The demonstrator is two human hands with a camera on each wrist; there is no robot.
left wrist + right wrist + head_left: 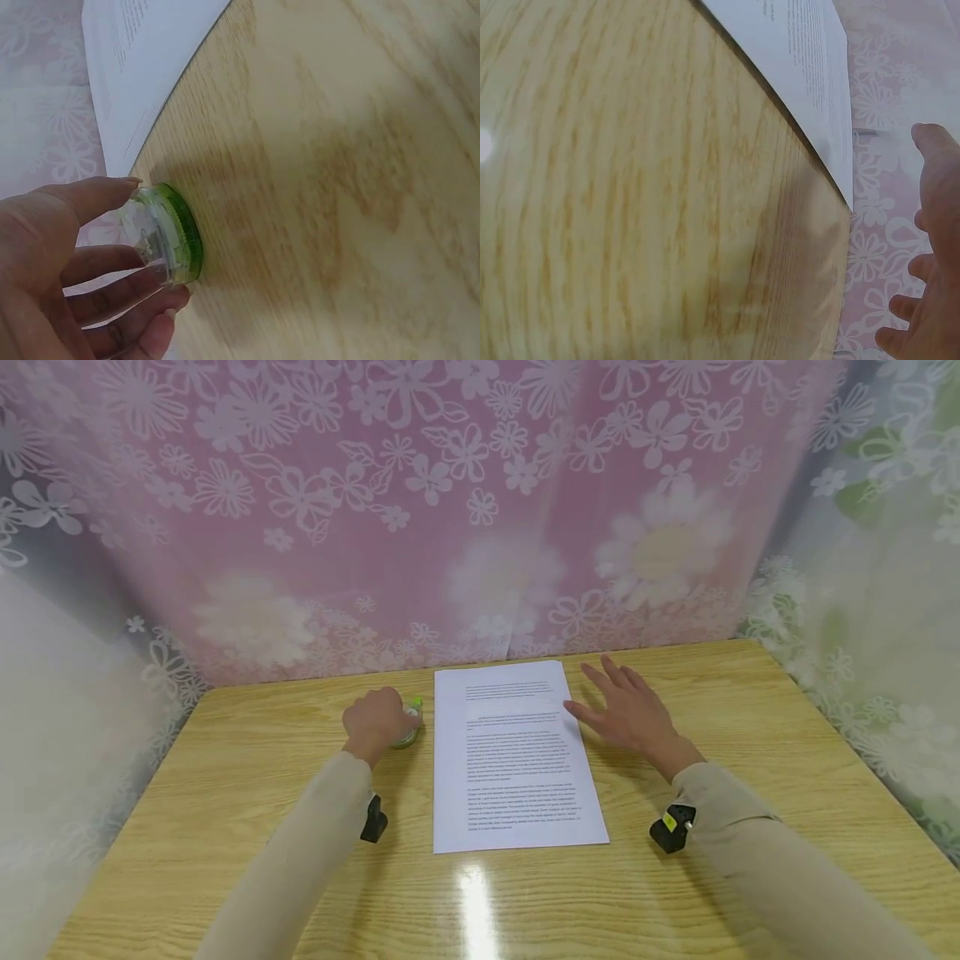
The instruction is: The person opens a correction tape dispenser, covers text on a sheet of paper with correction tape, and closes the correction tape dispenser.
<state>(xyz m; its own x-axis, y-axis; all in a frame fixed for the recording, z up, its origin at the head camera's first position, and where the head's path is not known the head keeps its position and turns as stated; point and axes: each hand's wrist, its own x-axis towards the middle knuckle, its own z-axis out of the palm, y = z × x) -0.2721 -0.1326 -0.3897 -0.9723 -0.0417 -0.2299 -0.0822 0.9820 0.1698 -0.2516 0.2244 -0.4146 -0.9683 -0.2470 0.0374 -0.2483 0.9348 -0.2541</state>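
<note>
A rounded, clear-and-green correction tape (180,236) is at the left side of the printed sheets. My left hand (375,718) holds it between thumb and fingers, close to the table surface. In the left wrist view the thumb is on one edge and the fingers (124,300) curl round the other. To the right, my right hand (630,710) holds nothing, its fingers spread beside the upper right edge of the paper stack (517,760). The right wrist view catches only part of that right hand (937,247), at the frame's edge.
The printed sheets lie flat in the middle of a wooden table (645,893). A pink flowered curtain (420,552) hangs along the table's back edge, and paler flowered cloth (870,610) hangs at the sides. Each wrist wears a small black device (672,828).
</note>
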